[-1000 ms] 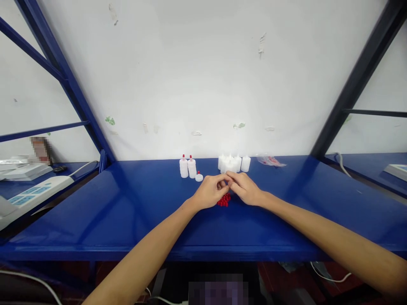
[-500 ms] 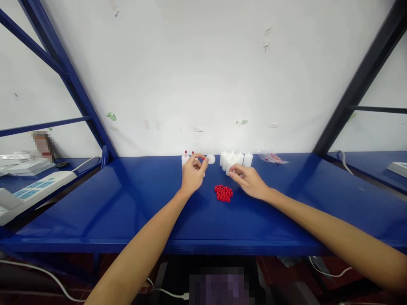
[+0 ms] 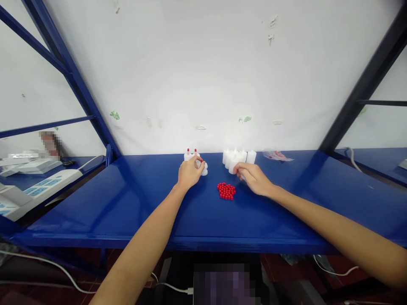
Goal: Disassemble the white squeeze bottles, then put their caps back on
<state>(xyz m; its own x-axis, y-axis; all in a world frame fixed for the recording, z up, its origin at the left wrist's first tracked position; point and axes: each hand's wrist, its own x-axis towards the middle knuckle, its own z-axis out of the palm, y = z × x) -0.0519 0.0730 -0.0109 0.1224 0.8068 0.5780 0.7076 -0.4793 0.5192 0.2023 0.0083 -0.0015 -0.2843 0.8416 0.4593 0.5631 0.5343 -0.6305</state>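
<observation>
My left hand [image 3: 189,173] pinches the red cap of a small white squeeze bottle [image 3: 204,171], whose body is partly behind the fingers. Just behind that hand stand white bottles with red caps [image 3: 188,151]. To the right, a cluster of white bottles without red caps [image 3: 226,157] stands upright. My right hand [image 3: 254,178] is closed, its fingertips at the lower right side of the front white bottle [image 3: 233,164]. Its thumb side is partly hidden. Between the hands, nearer me, lies a pile of small red caps [image 3: 226,191].
Everything stands on a blue table [image 3: 140,203] against a white wall. A clear plastic bag with red bits [image 3: 277,155] lies at the back right. A white power strip [image 3: 44,188] is at the far left, beyond the blue frame post [image 3: 79,93].
My left hand has lowered the bottle from a tilted position, base showing, to beside the red-capped ones. My right hand stays by the white bottles. The view has shifted slightly.
</observation>
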